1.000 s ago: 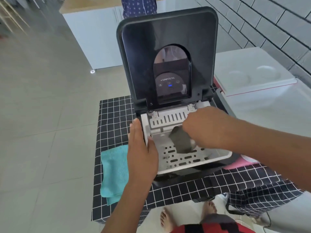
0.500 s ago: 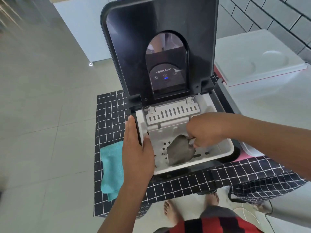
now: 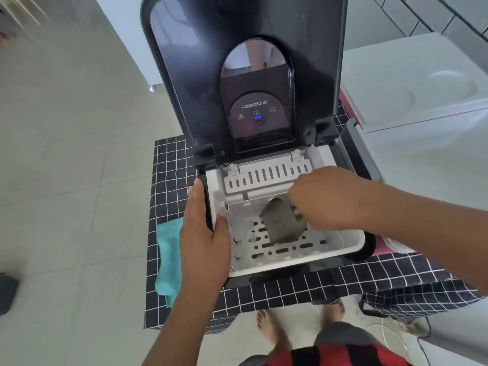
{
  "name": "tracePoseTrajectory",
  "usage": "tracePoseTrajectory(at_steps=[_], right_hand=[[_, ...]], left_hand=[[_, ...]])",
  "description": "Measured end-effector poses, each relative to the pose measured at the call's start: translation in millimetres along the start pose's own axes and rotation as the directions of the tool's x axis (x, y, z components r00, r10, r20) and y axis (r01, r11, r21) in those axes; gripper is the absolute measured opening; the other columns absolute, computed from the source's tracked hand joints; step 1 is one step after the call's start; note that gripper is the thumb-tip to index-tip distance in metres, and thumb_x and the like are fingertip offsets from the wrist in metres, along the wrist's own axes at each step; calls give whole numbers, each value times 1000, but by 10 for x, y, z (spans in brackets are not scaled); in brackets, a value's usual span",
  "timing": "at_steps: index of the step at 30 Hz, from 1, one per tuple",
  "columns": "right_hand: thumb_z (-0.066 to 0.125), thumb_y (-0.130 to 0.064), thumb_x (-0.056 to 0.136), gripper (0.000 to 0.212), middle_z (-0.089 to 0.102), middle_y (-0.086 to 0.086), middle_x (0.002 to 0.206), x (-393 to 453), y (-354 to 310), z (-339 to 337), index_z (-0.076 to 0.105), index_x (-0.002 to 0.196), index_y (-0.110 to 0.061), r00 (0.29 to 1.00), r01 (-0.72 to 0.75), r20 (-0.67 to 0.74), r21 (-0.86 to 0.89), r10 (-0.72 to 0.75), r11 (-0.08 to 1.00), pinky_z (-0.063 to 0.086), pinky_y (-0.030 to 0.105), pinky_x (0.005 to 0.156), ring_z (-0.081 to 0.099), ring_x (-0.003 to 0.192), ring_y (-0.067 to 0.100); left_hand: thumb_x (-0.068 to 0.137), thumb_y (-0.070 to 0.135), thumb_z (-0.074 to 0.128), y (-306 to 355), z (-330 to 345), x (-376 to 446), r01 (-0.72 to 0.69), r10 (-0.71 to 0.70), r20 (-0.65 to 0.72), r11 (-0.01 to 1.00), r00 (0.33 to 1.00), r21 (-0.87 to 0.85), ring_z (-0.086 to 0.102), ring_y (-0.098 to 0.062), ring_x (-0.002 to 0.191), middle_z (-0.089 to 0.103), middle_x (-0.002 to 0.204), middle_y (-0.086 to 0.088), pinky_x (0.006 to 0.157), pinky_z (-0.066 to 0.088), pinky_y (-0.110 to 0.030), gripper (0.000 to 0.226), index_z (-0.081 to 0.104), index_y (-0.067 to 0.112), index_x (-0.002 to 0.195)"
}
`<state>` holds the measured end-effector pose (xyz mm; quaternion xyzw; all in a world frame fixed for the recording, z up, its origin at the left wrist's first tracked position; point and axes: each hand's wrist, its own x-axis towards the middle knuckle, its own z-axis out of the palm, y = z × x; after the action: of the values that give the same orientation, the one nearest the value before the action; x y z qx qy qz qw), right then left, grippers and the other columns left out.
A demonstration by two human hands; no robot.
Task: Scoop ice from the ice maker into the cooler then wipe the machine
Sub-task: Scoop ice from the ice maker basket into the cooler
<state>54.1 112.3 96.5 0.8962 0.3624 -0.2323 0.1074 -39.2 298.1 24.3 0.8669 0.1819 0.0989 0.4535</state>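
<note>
A black ice maker (image 3: pixel 356 252) stands on a checked cloth with its lid (image 3: pixel 245 48) raised upright. Inside sits a white slotted basket (image 3: pixel 290 264); a few ice pieces lie along its left side. My right hand (image 3: pixel 324 196) is shut on the handle of a grey scoop (image 3: pixel 282 223), whose blade points down into the basket. My left hand (image 3: pixel 203 231) lies flat against the machine's left edge, thumb over the basket rim. A white cooler (image 3: pixel 422 107) with a red trim stands to the right, lid down. A folded teal cloth (image 3: pixel 169 260) lies left of the machine.
The black-and-white checked cloth (image 3: pixel 169 167) covers a small low table. Pale tiled floor (image 3: pixel 66 207) spreads to the left. A white cabinet stands behind the lid. My bare feet (image 3: pixel 269 328) are below the table's front edge, beside a cable (image 3: pixel 396 339) on the floor.
My right hand has swung the scoop from the basket's front toward its middle and back. My left hand stays on the left edge. The camera has come closer to the machine.
</note>
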Motion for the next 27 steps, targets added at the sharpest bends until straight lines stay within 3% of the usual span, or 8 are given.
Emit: tracePoseTrajectory(at_steps=[4, 7, 9, 14, 19, 22, 24, 27], right_hand=[[50, 0, 77, 14, 57, 3, 89, -39, -52, 101, 52, 73, -13, 996, 67, -56, -20, -68, 998, 41, 29, 55, 49, 65, 16], [50, 0, 78, 34, 56, 4, 98, -71, -58, 178, 61, 106, -17, 956, 126, -260, -63, -138, 990, 32, 32, 55, 52, 73, 22], [52, 2, 76, 35, 57, 6, 94, -74, -109, 215, 63, 105, -15, 939, 144, -307, -62, -156, 988, 31, 32, 52, 53, 71, 25], [53, 2, 80, 24, 53, 7, 98, 10, -239, 293, 66, 97, -8, 965, 101, -235, -87, -119, 991, 30, 32, 50, 33, 70, 22], [59, 0, 79, 20, 55, 11, 99, 63, -305, 353, 68, 95, -8, 939, 213, -239, -167, -249, 963, 26, 32, 49, 39, 71, 23], [58, 0, 81, 18, 56, 13, 96, 70, -273, 319, 68, 94, -6, 921, 288, -198, -235, -336, 928, 37, 35, 51, 51, 75, 25], [57, 0, 82, 17, 57, 11, 96, 53, -208, 277, 68, 94, -7, 907, 323, -194, -250, -374, 913, 40, 36, 52, 49, 73, 23], [56, -3, 84, 16, 58, 6, 95, -18, -137, 220, 65, 94, -10, 920, 284, -220, -197, -325, 938, 33, 33, 51, 41, 67, 19]], left_hand=[[96, 19, 51, 3, 6, -5, 15, -15, 4, 1000, 1000, -15, 31, -1, 141, 30, 153, 26, 114, 35, -43, 67, 20, 44, 151], [96, 16, 51, 5, 9, -11, 5, -5, -4, 1000, 1000, -27, 29, 3, 141, 30, 153, 27, 115, 33, -40, 67, 22, 40, 152], [96, 16, 51, -1, 9, -14, 4, -5, -12, 1000, 1000, -17, 28, 5, 140, 30, 152, 28, 116, 32, -38, 67, 22, 41, 151], [96, 18, 52, -1, 18, -16, 6, -7, -23, 1000, 1000, -12, 28, 9, 138, 31, 150, 31, 116, 31, -34, 67, 23, 43, 150], [95, 17, 53, -26, 18, -13, 0, 0, -25, 1000, 1000, -29, 27, 10, 138, 31, 149, 33, 116, 30, -33, 67, 25, 42, 150], [95, 18, 54, -29, 20, -7, -2, 1, -29, 999, 1000, -33, 26, 14, 136, 31, 143, 41, 115, 29, -28, 66, 25, 42, 149], [95, 19, 54, -33, 20, -8, 1, -2, -30, 1000, 1000, -20, 26, 15, 135, 29, 138, 48, 115, 29, -27, 66, 25, 44, 149], [96, 22, 54, -33, 17, -9, 4, -4, -29, 1000, 1000, -17, 27, 13, 136, 29, 138, 48, 115, 31, -32, 65, 23, 46, 148]])
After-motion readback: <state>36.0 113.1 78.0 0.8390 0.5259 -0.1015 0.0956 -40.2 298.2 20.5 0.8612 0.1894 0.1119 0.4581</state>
